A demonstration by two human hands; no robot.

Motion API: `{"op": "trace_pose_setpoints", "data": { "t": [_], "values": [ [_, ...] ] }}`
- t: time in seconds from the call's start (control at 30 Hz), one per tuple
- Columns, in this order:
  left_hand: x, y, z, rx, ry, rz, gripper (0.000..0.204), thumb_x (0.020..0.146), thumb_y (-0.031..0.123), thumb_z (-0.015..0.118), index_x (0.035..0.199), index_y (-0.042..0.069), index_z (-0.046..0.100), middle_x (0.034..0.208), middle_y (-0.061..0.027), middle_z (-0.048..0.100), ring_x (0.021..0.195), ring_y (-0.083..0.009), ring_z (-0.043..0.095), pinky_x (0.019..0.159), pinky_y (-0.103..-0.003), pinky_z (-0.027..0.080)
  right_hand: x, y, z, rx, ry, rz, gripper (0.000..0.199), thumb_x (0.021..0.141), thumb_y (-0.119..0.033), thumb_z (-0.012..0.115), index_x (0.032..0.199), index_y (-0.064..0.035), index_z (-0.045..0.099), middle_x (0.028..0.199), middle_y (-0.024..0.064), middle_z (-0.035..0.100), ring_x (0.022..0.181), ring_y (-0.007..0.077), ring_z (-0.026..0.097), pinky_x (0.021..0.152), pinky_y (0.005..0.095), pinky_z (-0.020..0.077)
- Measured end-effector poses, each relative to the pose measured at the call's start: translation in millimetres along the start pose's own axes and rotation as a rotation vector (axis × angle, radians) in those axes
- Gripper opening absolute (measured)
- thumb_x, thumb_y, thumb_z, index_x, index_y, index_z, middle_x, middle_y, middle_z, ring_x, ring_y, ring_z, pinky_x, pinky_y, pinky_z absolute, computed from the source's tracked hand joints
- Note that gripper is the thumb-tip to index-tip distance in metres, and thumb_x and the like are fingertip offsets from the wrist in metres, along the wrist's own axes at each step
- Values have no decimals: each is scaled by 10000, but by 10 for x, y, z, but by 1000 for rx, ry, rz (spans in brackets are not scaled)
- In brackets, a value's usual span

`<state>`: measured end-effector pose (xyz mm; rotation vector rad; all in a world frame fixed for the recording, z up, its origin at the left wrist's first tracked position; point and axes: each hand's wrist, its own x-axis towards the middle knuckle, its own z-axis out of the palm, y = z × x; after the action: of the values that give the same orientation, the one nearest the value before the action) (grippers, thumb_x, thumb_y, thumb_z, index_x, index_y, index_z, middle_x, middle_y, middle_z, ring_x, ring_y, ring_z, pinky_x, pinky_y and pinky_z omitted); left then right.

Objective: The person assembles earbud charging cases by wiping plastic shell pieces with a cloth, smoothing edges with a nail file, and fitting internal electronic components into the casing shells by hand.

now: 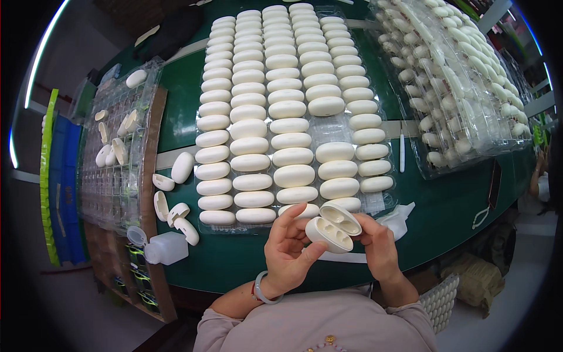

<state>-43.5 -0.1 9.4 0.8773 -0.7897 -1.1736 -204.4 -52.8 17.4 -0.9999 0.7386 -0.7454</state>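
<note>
Close to my body, above the table's near edge, I hold a white earbud case with its lid raised. The molded hollows inside it face me. My left hand grips the left side of the case, thumb on its front and index finger raised. My right hand has its fingers on the right side, by the lid and hinge. Just beyond lies a clear plastic tray with columns of closed white cases. One column of the tray has a gap.
Stacked trays of cases stand at right, near a white pen-like stick. Loose case parts and a translucent bottle lie at left, beside another clear tray. A crumpled white tissue is right of my hands.
</note>
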Motion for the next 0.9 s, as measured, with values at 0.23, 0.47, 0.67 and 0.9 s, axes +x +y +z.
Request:
{"op": "trace_pose_setpoints", "data": {
  "t": [0.23,0.47,0.67,0.9],
  "values": [
    [69,178,76,169,-50,-183,605,793,55,641,1304,10,321,1019,-155,568,944,-201,584,816,-304,476,-15,-46,88,-1003,94,-668,573,678,-133,736,1177,8,490,981,139,589,773,242,609,626,321,509],
    [733,606,-100,945,-724,-161,413,746,170,657,1108,22,526,915,-161,611,846,-313,600,738,-343,479,74,-371,-283,-801,-263,-217,602,699,-104,725,1239,-50,465,859,84,605,647,181,600,572,279,493],
    [1759,264,-37,1201,-519,184,304,777,188,620,1015,6,568,913,-165,612,844,-317,579,771,-352,448,210,-183,-686,-652,342,-399,315,747,0,640,1057,3,584,783,91,608,639,134,586,617,261,488],
    [1815,19,-56,1418,-635,333,283,820,198,575,1029,6,579,988,-159,587,951,-305,506,822,-373,414,282,-330,-811,-1244,288,-530,322,672,-15,684,982,-24,599,986,98,537,938,271,502,805,351,431]
  ]
}}
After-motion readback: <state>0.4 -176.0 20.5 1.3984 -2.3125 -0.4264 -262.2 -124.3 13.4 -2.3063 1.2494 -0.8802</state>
